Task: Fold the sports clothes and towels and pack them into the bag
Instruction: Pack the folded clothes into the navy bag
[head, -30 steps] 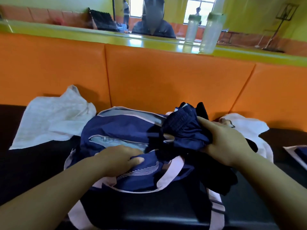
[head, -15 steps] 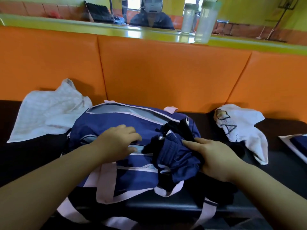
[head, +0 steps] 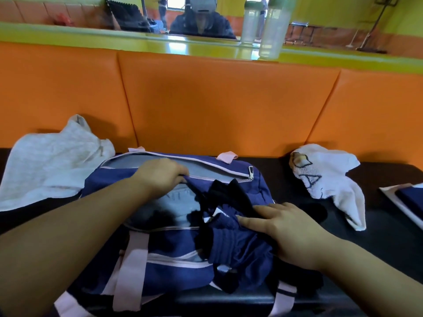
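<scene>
Looks like an "A" on the small white towel (head: 325,179) at right; letters on the blue bag (head: 174,248) too blurry to read. Pinching the bag's flap with left hand (head: 160,177), fingers curled. Pressing dark blue clothes (head: 229,239) onto its open top with right hand (head: 283,227), fingers straight, slightly apart. Big white towel (head: 52,161) at left, on black bench (head: 377,236).

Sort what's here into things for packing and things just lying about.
For the job: bag, its opening pinched by the left hand; navy clothes under the right hand; left towel; right towel.
Lying about: bottle on the ledge.
</scene>
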The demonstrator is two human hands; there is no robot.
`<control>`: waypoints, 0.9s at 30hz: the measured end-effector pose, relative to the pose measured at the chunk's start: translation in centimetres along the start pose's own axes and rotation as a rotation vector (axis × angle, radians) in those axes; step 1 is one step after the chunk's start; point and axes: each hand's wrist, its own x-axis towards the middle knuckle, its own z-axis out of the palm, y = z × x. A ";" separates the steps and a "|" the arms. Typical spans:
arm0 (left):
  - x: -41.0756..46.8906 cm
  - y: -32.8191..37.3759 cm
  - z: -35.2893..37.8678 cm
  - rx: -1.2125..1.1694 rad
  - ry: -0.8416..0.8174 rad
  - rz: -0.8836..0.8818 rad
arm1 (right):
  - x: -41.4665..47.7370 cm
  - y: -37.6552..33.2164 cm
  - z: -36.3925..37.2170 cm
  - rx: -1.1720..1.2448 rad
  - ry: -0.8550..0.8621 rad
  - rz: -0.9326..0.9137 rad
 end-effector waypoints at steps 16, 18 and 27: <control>1.1 0.9 -10.4 -0.182 0.244 0.027 | 9.7 -2.8 -5.3 0.089 -0.001 -0.298; 1.2 1.1 -11.0 -0.171 0.266 0.031 | 10.5 -3.5 -5.1 0.162 0.005 -0.216; 0.5 0.1 -11.6 -0.146 0.220 0.051 | 11.4 -6.1 -4.0 0.310 -0.194 0.084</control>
